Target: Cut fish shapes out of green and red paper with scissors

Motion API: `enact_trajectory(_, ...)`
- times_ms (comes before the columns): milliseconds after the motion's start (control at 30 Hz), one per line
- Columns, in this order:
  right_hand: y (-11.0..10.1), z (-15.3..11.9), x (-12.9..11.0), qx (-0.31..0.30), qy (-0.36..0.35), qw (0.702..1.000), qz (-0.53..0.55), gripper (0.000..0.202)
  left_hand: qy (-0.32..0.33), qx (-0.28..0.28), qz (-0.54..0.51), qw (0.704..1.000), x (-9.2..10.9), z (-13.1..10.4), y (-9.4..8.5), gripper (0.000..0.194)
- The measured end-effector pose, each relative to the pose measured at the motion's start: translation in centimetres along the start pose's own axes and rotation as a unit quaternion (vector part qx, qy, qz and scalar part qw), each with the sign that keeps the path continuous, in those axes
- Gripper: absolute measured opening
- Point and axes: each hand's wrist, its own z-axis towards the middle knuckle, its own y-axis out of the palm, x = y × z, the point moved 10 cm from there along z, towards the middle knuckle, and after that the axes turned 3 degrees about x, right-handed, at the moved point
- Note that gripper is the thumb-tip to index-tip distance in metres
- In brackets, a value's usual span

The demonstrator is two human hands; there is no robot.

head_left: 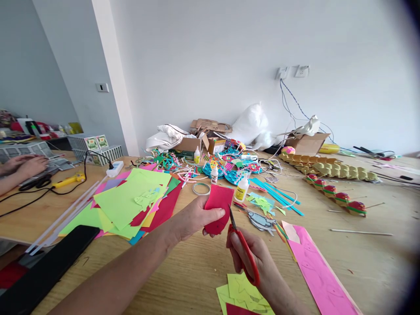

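My left hand [210,216] grips a piece of red paper [220,199], thumb on its face and fingers behind. In my right hand [251,251] is a pair of red-handled scissors [247,258], fingers closed round the handles. The dark blades point up at the right edge of the paper; whether they are cutting into it I cannot tell. Just below my hands lie pieces of yellow-green paper [246,295] with pencil outlines. Right of the scissors rests a grey-blue paper fish [261,221]. Behind the red paper stands a white glue bottle [242,187].
Coloured paper sheets [131,199] are stacked at left. A pink paper strip [320,269] with drawings lies at right, near egg-carton caterpillars [343,199]. Craft scraps and boxes [190,143] fill the back. At far left, another person's hands [31,168] work near a yellow glue gun [68,179].
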Motion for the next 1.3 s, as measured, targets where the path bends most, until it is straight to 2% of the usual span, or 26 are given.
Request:
enact_trajectory(233,0.1,-0.1,-0.4,-0.005,0.015,1.000,-0.023,0.042,-0.005,-0.012,0.000,1.000,0.1,0.0,-0.1,0.022)
enact_trajectory(433,0.1,-0.1,-0.6,-0.017,0.006,0.999,-0.040,0.040,-0.020,0.003,0.013,1.000,0.0,0.1,-0.9,0.022)
enact_trajectory(767,0.2,-0.2,-0.8,-0.015,-0.005,0.999,-0.033,0.036,-0.024,-0.045,0.015,0.999,-0.2,0.0,0.1,0.018)
enact_trajectory(967,0.1,-0.1,-0.8,-0.015,-0.012,0.999,-0.042,0.035,-0.029,-0.035,0.022,0.999,-0.2,-0.1,-0.1,0.018)
enact_trajectory(1300,0.2,-0.1,-1.3,-0.018,-0.035,0.997,-0.059,0.034,-0.030,-0.050,0.009,0.998,-0.2,-0.1,0.0,0.021)
